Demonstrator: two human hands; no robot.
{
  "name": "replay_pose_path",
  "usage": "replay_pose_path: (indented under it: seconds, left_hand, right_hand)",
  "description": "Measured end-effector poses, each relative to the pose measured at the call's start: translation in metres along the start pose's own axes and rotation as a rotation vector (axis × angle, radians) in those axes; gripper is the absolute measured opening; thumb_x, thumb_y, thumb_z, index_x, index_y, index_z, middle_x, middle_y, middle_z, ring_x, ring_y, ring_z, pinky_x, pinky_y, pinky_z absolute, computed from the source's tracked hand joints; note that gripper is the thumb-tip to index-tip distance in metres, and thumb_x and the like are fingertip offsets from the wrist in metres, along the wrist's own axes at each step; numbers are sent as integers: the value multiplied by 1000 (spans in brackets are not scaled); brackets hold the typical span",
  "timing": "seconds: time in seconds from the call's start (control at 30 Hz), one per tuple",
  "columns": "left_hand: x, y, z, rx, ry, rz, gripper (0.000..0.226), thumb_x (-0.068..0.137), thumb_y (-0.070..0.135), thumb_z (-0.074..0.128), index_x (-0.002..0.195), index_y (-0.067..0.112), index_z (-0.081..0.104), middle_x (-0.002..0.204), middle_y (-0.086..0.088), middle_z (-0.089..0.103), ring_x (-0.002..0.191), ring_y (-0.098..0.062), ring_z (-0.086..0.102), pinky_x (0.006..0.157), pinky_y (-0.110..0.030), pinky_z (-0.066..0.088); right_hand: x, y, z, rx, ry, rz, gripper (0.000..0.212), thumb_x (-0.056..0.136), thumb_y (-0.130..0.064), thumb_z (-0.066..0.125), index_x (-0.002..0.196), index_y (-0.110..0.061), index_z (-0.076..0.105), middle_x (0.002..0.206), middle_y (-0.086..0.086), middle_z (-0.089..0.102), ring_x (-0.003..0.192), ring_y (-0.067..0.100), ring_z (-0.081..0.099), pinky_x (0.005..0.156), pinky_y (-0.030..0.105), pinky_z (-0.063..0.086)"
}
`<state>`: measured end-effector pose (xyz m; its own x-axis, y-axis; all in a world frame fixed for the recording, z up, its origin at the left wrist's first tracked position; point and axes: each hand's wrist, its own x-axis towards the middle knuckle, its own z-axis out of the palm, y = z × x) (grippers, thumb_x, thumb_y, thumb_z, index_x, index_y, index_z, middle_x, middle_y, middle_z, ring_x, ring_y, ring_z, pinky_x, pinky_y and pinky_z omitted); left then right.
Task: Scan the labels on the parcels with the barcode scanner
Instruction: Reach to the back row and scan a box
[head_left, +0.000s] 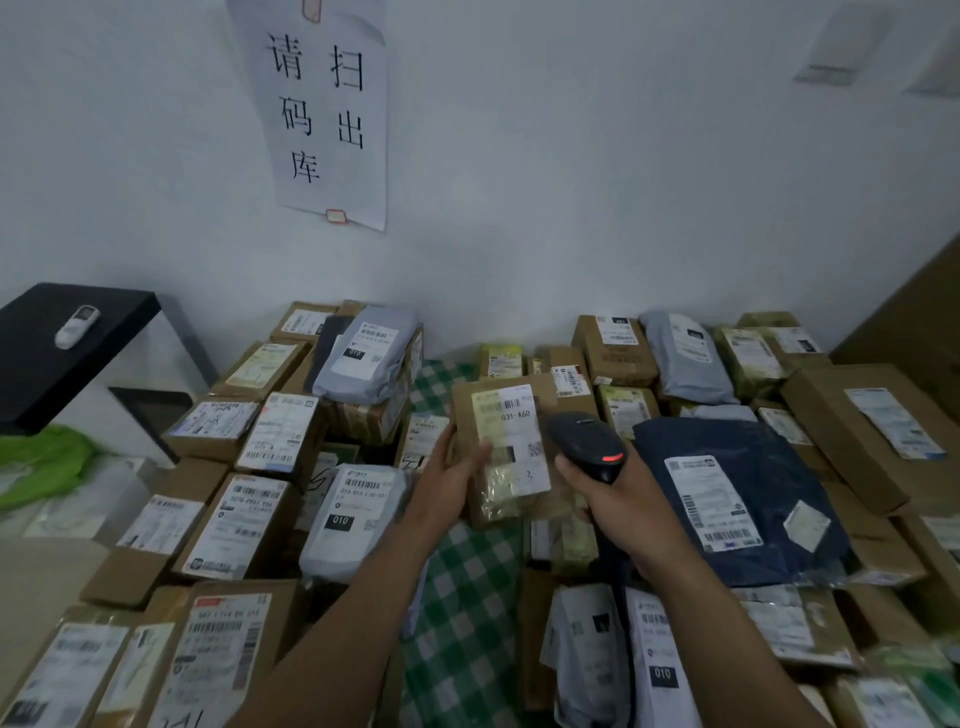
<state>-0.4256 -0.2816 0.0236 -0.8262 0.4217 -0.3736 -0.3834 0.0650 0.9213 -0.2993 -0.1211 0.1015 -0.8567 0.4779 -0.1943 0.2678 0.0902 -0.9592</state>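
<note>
Fingers (442, 448) of the left hand (447, 483) curl round the edge of a small brown cardboard parcel (540, 499), with the thumb lying across its glossy white printed label (514, 415), over a green-and-white checked cloth (457, 597). Just beside it, the right hand (623, 501) grips a rounded black plastic barcode scanner (584, 444) with a glowing red light, near a crinkled navy plastic mailer (737, 519).

White remote (77, 326) noted lying on black table (41, 379), far left. Paper sign (322, 114) taped to wall. Green checked cloth (467, 613) spread near centre.
</note>
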Motion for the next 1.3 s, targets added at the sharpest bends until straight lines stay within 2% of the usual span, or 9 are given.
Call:
replay_pose_path:
  seconds: [0.1, 0.23, 0.37, 0.5, 0.63, 0.73, 0.93, 1.1, 1.3]
  left_hand:
    - [-10, -16, 1, 26, -4, -74, 28, 103, 45, 55, 131, 44, 54, 119, 4, 73, 100, -12, 73, 79, -33, 59]
    - [-12, -31, -1, 169, 92, -57, 30, 103, 45, 56, 132, 44, 51, 133, 7, 64, 114, -13, 63, 93, -36, 56]
    - [-12, -26, 3, 288, 115, 120, 82, 81, 44, 86, 139, 46, 29, 126, 29, 53, 123, 2, 55, 88, -11, 49]
    - [7, -12, 6, 635, 156, 32, 152, 55, 73, 87, 163, 30, -12, 167, -5, 16, 155, -30, 16, 123, -51, 27]
    - [30, 8, 4, 718, 175, 36, 154, 60, 68, 88, 161, 23, -19, 167, -11, 4, 155, -35, 6, 125, -55, 18]
    - [54, 20, -1, 679, 207, 52, 152, 60, 67, 89, 161, 26, -18, 167, -8, 0, 155, -34, 4, 123, -55, 22]
    - [134, 51, -17, 785, 449, 174, 149, 60, 72, 85, 161, 25, -14, 167, -19, 5, 153, -43, 9, 121, -62, 22]
    - [205, 58, -13, 912, 425, 157, 138, 65, 73, 82, 162, 29, -6, 169, -20, 3, 155, -42, 5, 123, -60, 14]
    - [256, 36, -6, 1078, 466, 142, 137, 60, 77, 80, 163, 29, 4, 167, -25, 6, 154, -43, 12, 122, -59, 18]
  right_hand:
    - [6, 12, 7, -1, -27, 20, 29, 92, -31, 77, 106, -50, 59, 106, -29, 68, 104, -7, 63, 87, 21, 51]
    - [9, 25, 16, -30, -77, 37, 32, 92, -36, 77, 118, -46, 62, 106, -32, 67, 97, -19, 61, 76, 7, 45]
    - [15, 29, 27, -82, -92, 35, 46, 90, -43, 77, 133, -40, 60, 116, -20, 71, 105, -2, 65, 80, 21, 51]
    - [29, 24, 32, -11, -84, 37, 36, 95, -26, 75, 126, -35, 61, 97, -17, 72, 74, -11, 67, 59, 8, 50]
    - [48, 16, 34, -13, -100, 11, 46, 93, -33, 76, 133, -40, 55, 114, -23, 67, 91, -15, 62, 73, 12, 47]
    - [71, 12, 35, 16, -72, 10, 53, 90, -38, 79, 139, -36, 59, 124, -15, 69, 113, 3, 64, 95, 29, 52]
    - [125, 16, 35, 7, -111, 104, 46, 96, -28, 74, 139, -30, 59, 116, -9, 71, 98, 8, 68, 63, 21, 55]
    - [164, 35, 37, 53, -61, 186, 39, 95, -20, 75, 132, -28, 65, 108, -9, 75, 82, 1, 73, 61, 18, 55]
    - [192, 55, 37, 75, -92, 266, 38, 96, -28, 74, 131, -32, 60, 115, -9, 73, 90, 8, 76, 65, 20, 56]
